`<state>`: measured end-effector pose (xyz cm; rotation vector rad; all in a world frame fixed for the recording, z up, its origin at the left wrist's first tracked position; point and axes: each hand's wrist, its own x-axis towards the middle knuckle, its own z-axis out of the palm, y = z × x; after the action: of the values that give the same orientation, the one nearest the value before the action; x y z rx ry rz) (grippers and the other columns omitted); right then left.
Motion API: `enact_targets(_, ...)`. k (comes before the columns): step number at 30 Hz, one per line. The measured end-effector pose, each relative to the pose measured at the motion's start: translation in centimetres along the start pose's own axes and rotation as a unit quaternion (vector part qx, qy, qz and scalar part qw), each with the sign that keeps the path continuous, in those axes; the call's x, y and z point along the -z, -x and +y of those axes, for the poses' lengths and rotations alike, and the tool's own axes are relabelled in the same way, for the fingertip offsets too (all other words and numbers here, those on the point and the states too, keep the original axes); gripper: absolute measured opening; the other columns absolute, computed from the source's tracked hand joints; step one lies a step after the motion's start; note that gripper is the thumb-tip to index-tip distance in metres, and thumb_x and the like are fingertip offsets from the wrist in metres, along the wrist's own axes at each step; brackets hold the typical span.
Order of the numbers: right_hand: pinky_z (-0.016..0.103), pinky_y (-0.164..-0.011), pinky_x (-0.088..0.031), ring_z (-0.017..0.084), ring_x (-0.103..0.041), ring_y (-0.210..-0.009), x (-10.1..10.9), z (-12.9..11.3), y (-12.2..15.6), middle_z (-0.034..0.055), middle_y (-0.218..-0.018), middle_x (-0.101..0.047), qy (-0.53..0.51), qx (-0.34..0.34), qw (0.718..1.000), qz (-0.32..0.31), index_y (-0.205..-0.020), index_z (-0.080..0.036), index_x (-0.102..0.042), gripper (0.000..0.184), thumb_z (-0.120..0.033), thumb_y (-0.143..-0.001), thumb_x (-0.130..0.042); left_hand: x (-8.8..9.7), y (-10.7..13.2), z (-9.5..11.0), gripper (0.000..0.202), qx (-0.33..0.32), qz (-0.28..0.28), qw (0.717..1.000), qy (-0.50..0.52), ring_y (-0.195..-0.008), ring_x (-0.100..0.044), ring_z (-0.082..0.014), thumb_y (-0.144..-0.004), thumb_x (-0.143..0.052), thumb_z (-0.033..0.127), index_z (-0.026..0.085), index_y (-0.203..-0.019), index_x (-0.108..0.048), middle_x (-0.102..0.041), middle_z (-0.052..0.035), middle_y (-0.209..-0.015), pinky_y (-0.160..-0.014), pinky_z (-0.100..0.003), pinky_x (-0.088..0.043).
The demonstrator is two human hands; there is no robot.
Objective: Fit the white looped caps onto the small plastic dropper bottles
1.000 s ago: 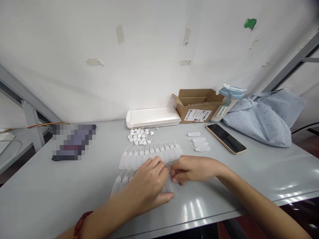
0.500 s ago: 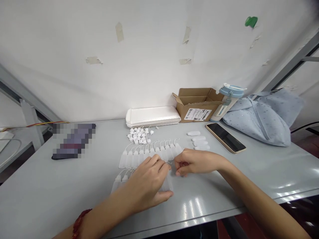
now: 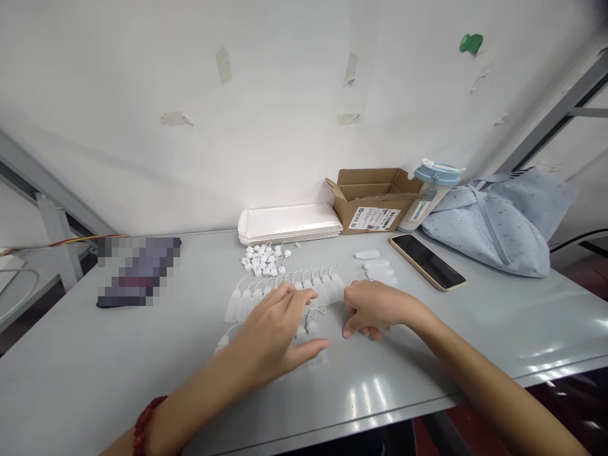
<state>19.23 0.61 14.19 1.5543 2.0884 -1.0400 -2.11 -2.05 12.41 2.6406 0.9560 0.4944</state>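
My left hand (image 3: 278, 326) hovers over the nearer row of small translucent squeeze bottles (image 3: 319, 354), thumb and fingers spread apart. It hides most of that row. Behind it lies a second row of such bottles (image 3: 244, 305), side by side, each with a thin curved white strand at its top. To the right of both rows, my right hand (image 3: 375, 307) rests low at the table with its fingers curled in; what they hold, if anything, is hidden. A heap of small white caps (image 3: 263, 259) lies beyond the rows. Several separate translucent bottles (image 3: 377, 265) lie past my right hand.
A stack of flat white boxes (image 3: 289, 221) and an open cardboard box (image 3: 375, 206) stand against the wall. On the right are a blue-lidded cup (image 3: 430, 193), a phone (image 3: 427, 263) and a pale blue bag (image 3: 494, 231). A blurred dark item (image 3: 140, 269) lies left on the grey table (image 3: 190, 354).
My left hand has lifted and opened, thumb moving away from the fingers, uncovering part of the nearer row. My right hand has shifted slightly right, away from the bottles.
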Motion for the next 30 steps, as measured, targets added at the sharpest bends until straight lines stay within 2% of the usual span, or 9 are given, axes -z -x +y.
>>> enact_targets(6, 0.023, -0.043, -0.038, 0.009, -0.042, -0.029, 0.9, 1.2, 0.7, -0.0020, -0.036, -0.050, 0.026, 0.017, 0.999, 0.040, -0.042, -0.017, -0.047, 0.036, -0.029, -0.074, -0.056, 0.4, -0.7, -2.1, 0.032, 0.141, 0.057, 0.988, 0.033, -0.091, -0.056, -0.0242, -0.087, -0.050, 0.040, 0.020, -0.111, -0.049, -0.056, -0.0090, -0.107, -0.070, -0.036, -0.048)
enact_targets(8, 0.024, -0.044, -0.037, 0.009, -0.043, -0.031, 1.4, 1.6, 1.0, -0.0003, -0.040, -0.053, 0.010, 0.018, 0.997, 0.075, -0.044, -0.017, -0.047, 0.035, -0.028, -0.077, -0.050, 0.7, -1.0, -3.2, 0.028, 0.191, 0.075, 0.978, 0.041, -0.094, -0.057, -0.0251, -0.089, -0.044, 0.040, 0.021, -0.108, -0.053, -0.058, -0.0085, -0.107, -0.067, -0.034, -0.048)
enact_targets(10, 0.024, -0.045, -0.033, 0.010, -0.044, -0.036, 2.0, 2.2, 1.1, 0.0012, -0.046, -0.057, -0.002, 0.019, 0.990, 0.137, -0.046, -0.017, -0.047, 0.032, -0.023, -0.077, -0.046, 1.2, -1.4, -4.5, 0.025, 0.214, 0.091, 0.972, 0.033, -0.095, -0.057, -0.0253, -0.089, -0.041, 0.037, 0.021, -0.100, -0.056, -0.061, -0.0075, -0.102, -0.067, -0.033, -0.047)
enact_targets(13, 0.025, -0.046, -0.028, 0.010, -0.041, -0.043, 2.9, 3.2, 1.2, 0.0010, -0.049, -0.053, -0.010, 0.030, 0.969, 0.244, -0.046, -0.017, -0.045, 0.029, -0.018, -0.075, -0.043, 1.8, -2.1, -6.3, 0.022, 0.215, 0.112, 0.970, 0.000, -0.091, -0.058, -0.0240, -0.087, -0.041, 0.030, 0.019, -0.092, -0.059, -0.066, -0.0059, -0.094, -0.073, -0.034, -0.046)
enact_targets(16, 0.024, -0.048, -0.029, 0.012, -0.043, -0.050, 3.8, 4.5, 1.2, -0.0001, -0.054, -0.051, -0.041, 0.038, 0.950, 0.306, -0.052, -0.017, -0.048, 0.025, -0.018, -0.076, -0.040, 2.3, -3.3, -7.7, 0.022, 0.209, 0.104, 0.972, -0.033, -0.089, -0.060, -0.0232, -0.085, -0.041, 0.026, 0.019, -0.088, -0.062, -0.068, -0.0057, -0.092, -0.074, -0.033, -0.046)
enact_targets(20, 0.023, -0.053, -0.033, 0.013, -0.051, -0.060, 4.3, 6.1, 0.5, 0.0006, -0.064, -0.059, -0.004, -0.015, 0.924, 0.382, -0.063, -0.018, -0.054, 0.022, -0.012, -0.076, -0.037, 2.5, -5.3, -8.4, 0.023, 0.189, 0.076, 0.978, -0.053, -0.091, -0.060, -0.0241, -0.083, -0.042, 0.023, 0.018, -0.084, -0.064, -0.069, -0.0064, -0.092, -0.077, -0.033, -0.045)
enact_targets(25, 0.027, -0.059, -0.035, 0.022, -0.058, -0.078, 4.1, 7.7, -0.9, 0.0101, -0.087, -0.066, 0.048, -0.081, 0.905, 0.414, -0.085, -0.015, -0.062, 0.025, -0.009, -0.080, -0.039, 2.3, -8.4, -8.3, 0.026, 0.162, 0.033, 0.982, -0.086, -0.087, -0.062, -0.0249, -0.082, -0.042, 0.020, 0.018, -0.078, -0.067, -0.070, -0.0071, -0.085, -0.075, -0.033, -0.045)
enact_targets(28, 0.028, -0.068, -0.038, 0.026, -0.056, -0.098, 4.0, 8.4, -1.6, 0.0150, -0.108, -0.063, 0.067, -0.084, 0.908, 0.406, -0.100, -0.012, -0.063, 0.029, -0.007, -0.080, -0.042, 1.7, -10.1, -8.3, 0.026, 0.158, 0.007, 0.981, -0.115, -0.080, -0.064, -0.0258, -0.081, -0.043, 0.017, 0.017, -0.083, -0.069, -0.070, -0.0094, -0.081, -0.069, -0.032, -0.044)
enact_targets(30, 0.029, -0.074, -0.039, 0.026, -0.055, -0.103, 3.9, 8.8, -1.9, 0.0145, -0.113, -0.062, 0.074, -0.079, 0.913, 0.393, -0.104, -0.013, -0.064, 0.032, -0.005, -0.080, -0.044, 1.1, -11.1, -8.4, 0.026, 0.157, -0.004, 0.978, -0.137, -0.080, -0.064, -0.0282, -0.080, -0.044, 0.015, 0.016, -0.087, -0.069, -0.070, -0.0124, -0.081, -0.067, -0.033, -0.044)
